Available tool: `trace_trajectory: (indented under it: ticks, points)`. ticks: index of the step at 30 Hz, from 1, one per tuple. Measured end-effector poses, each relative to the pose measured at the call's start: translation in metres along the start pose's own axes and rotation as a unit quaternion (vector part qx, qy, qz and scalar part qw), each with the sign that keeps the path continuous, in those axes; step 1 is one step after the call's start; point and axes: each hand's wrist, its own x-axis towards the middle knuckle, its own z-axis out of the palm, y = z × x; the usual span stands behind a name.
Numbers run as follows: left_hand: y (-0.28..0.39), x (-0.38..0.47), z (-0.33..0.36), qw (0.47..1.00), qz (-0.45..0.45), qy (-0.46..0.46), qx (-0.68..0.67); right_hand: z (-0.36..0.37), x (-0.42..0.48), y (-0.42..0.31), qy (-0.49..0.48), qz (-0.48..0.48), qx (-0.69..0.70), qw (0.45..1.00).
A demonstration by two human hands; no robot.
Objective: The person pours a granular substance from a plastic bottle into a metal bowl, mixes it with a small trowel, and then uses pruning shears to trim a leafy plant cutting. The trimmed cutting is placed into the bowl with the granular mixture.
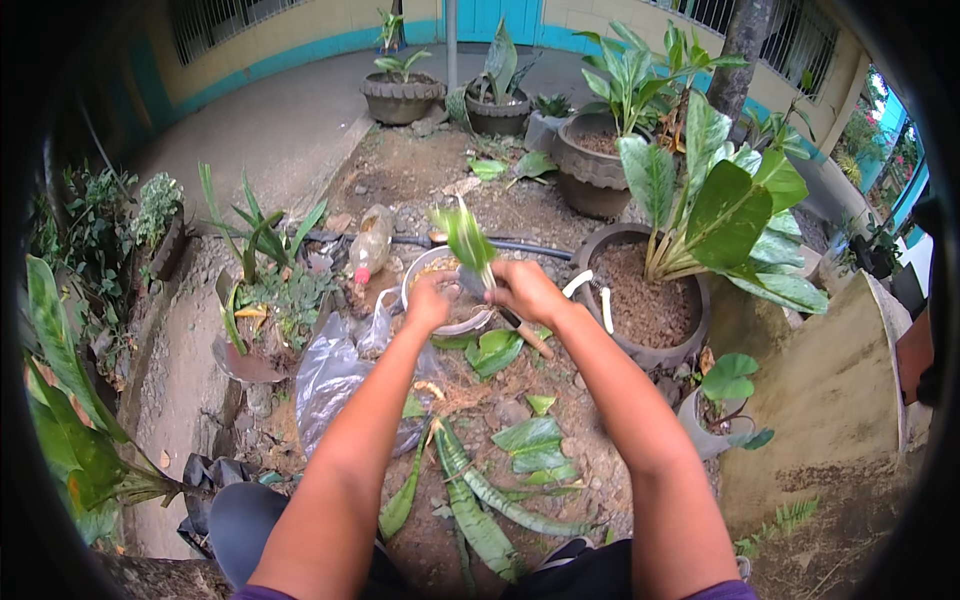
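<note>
A small leafy plant cutting [466, 238] with green, pale-streaked leaves stands upright over a round pale pot [409, 281]. My right hand [529, 289] grips its pale stem near the pot's right rim. Below that hand a wooden-handled hand tool [536, 341] slants across the rim; whether the hand also touches it is hard to see. My left hand [431, 301] is over the pot's left side with its fingers curled, and I cannot tell if they hold anything. Brownish material partly shows inside the pot. White-handled pruning shears [606, 309] rest against a large dark pot [701, 319].
A clear plastic bag [330, 382] and a plastic bottle [373, 238] lie to the left. Cut snake plant leaves [472, 502] and leaf pieces [529, 442] cover the near soil. A black hose [525, 247] runs behind the pot. At right stands a concrete wall [825, 375].
</note>
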Motion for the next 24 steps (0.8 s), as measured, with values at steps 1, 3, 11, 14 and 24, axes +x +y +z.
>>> trace_trajectory:
  ticks: [1,3,11,14,24]
  points:
    - [0.007,0.009,-0.011,1.0,-0.014,0.006,0.003,-0.011,0.01,-0.013,0.014,0.054,0.031,0.998]
    - [0.018,0.024,-0.023,0.998,-0.006,0.01,0.054,-0.02,0.023,-0.014,0.086,0.075,0.042,0.993]
    - [0.014,0.049,-0.025,0.971,-0.074,-0.125,0.19,-0.017,0.038,0.024,0.222,0.082,0.027,0.971]
    - [-0.019,0.049,-0.025,0.987,-0.093,-0.132,-0.011,-0.002,0.046,0.026,0.172,0.103,0.047,0.978]
    - [-0.015,0.098,-0.029,0.919,-0.005,-0.286,-0.271,0.026,0.077,0.024,0.206,0.106,0.076,0.97]
